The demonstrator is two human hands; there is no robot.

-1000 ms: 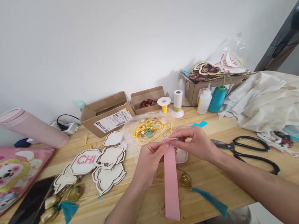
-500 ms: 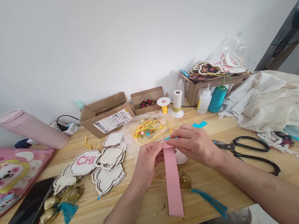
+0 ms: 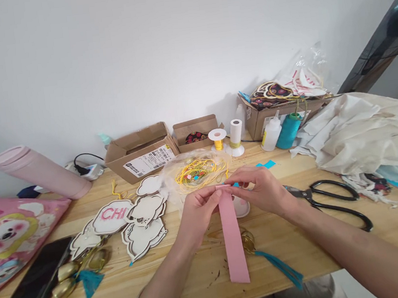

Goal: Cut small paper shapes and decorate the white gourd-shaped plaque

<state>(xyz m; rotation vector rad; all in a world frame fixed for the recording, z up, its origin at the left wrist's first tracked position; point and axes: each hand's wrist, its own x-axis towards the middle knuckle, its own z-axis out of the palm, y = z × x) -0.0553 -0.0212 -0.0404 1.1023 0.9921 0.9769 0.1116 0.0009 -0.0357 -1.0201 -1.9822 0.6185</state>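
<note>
A long pink strip (image 3: 234, 241) hangs toward the table's front edge, its far end folded over and pinched between both hands. My left hand (image 3: 200, 211) grips the left side of that end, thumb on top. On the right side, my right hand (image 3: 262, 190) holds the same end between thumb and fingers. Partly behind the strip lies a gold bell (image 3: 248, 242) with a teal tassel (image 3: 281, 269). A white cloud-shaped piece (image 3: 242, 208) shows just below my right hand.
Black scissors (image 3: 309, 195) lie right of my right hand. Cloud-shaped pieces (image 3: 144, 238), more bells (image 3: 64, 288) and a phone (image 3: 31, 290) are at left. Behind are a bag of yellow cord (image 3: 202, 172), spools (image 3: 236, 137), a cardboard box (image 3: 141, 151) and bottles (image 3: 271, 133); white cloth (image 3: 360, 134) sits right.
The strip's near end has swung slightly right and away from the front edge. Fingers of both hands have shifted on the folded far end, which now shows more between them.
</note>
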